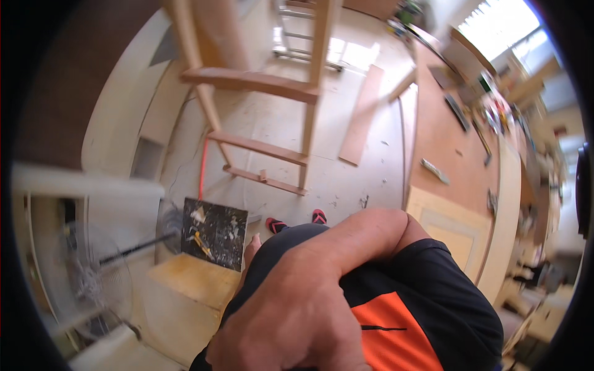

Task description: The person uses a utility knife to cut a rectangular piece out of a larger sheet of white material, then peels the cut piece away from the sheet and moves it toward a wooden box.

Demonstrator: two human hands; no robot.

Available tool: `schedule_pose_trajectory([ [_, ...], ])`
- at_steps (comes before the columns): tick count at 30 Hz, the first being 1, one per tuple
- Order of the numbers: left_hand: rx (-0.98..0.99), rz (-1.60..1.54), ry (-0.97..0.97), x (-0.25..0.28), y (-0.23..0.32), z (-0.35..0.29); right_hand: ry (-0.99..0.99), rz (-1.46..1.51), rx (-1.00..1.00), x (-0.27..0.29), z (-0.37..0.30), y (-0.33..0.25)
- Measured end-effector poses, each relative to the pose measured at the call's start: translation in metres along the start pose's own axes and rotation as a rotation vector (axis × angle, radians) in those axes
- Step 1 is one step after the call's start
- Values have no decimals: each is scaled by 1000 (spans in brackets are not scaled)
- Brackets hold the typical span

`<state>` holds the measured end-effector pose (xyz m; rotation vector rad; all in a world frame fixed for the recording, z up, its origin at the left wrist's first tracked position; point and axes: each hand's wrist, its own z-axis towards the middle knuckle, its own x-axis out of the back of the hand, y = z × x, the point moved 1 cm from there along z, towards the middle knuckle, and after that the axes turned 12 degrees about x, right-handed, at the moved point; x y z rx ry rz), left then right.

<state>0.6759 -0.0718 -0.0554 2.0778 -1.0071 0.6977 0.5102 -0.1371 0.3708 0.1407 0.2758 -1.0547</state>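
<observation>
Close to the camera, one hand (297,315) hangs empty before the orange-black shirt (396,328), fingers hidden, above the wooden ladder (260,123).

One hand (297,315) shows, raised close to the camera, and two feet in red-and-black sandals (296,221). One wooden stepladder (260,93), one standing fan (93,272), one dark square board (213,234), one long workbench (451,161) bearing perhaps five or six small tools
</observation>
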Motion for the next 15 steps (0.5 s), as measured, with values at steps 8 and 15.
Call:
schedule_pose_trajectory([
  [8,-117,289,-143,39,143,1,208,-1719,-914,-42,-116,-147],
  [15,-469,425,-141,-23,169,66,1555,-1795,-787,-121,-269,-196],
])
